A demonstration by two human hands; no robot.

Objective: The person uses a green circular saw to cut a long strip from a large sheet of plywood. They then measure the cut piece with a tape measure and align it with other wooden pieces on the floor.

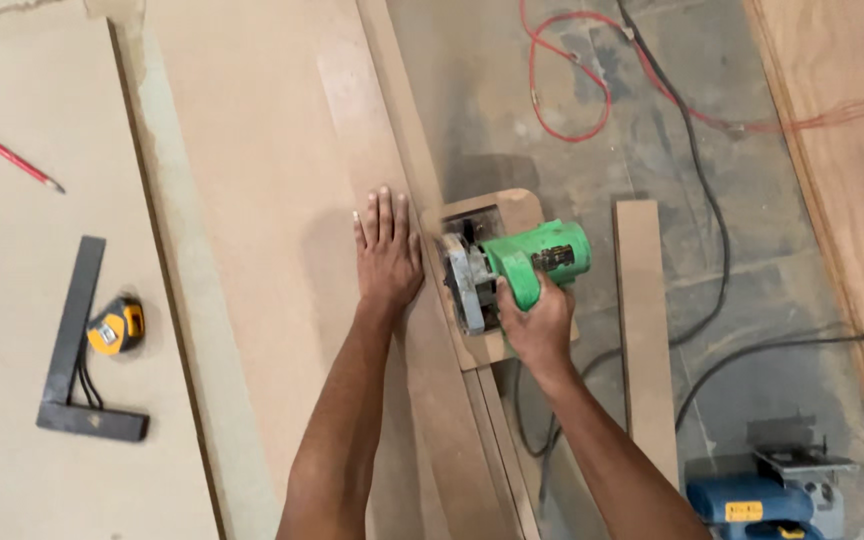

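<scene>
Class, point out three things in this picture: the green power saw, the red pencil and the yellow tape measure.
green power saw (537,262), head view, on its green motor housing.
red pencil (18,162), head view, on the middle of its shaft.
yellow tape measure (116,326), head view, on its yellow case.

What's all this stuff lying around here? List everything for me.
Circular saw: one, green, at the board's right edge.
Board: one, tan, under the left hand.
Pencil: one, red, far left.
Square: one, dark, left.
Tape measure: one, yellow, beside the square.
Wood strip: one, tan, on the floor at right.
Cables: several, red and black, on the floor.
Power tool: one, blue, bottom right.
Left hand: flat on the board.
Right hand: gripping the saw.
</scene>
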